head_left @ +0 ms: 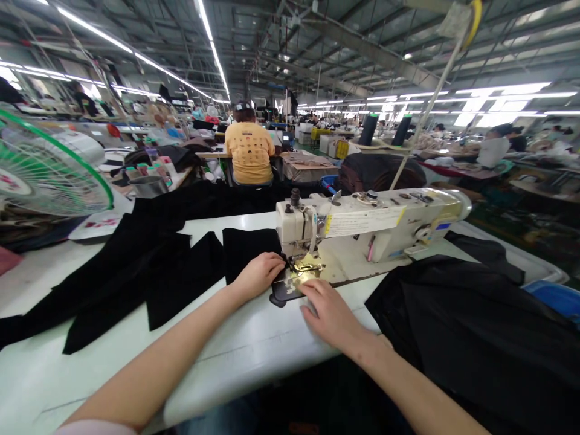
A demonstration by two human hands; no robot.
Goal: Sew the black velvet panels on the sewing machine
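A cream sewing machine [362,232] stands on the white table [235,344]. A small black fabric piece [283,291] lies under its needle head. My left hand [259,275] rests curled on the left edge of that piece, right beside the presser foot. Flat on the table just in front of the needle plate, my right hand [330,314] presses the piece with its fingers together. Neither hand lifts anything.
Black fabric pieces [149,272] spread over the table's left. A dark fabric pile [475,338] lies at the right, with a blue bin [555,299] behind it. A green fan [40,169] stands far left. A person in a yellow shirt [250,151] sits ahead, back turned.
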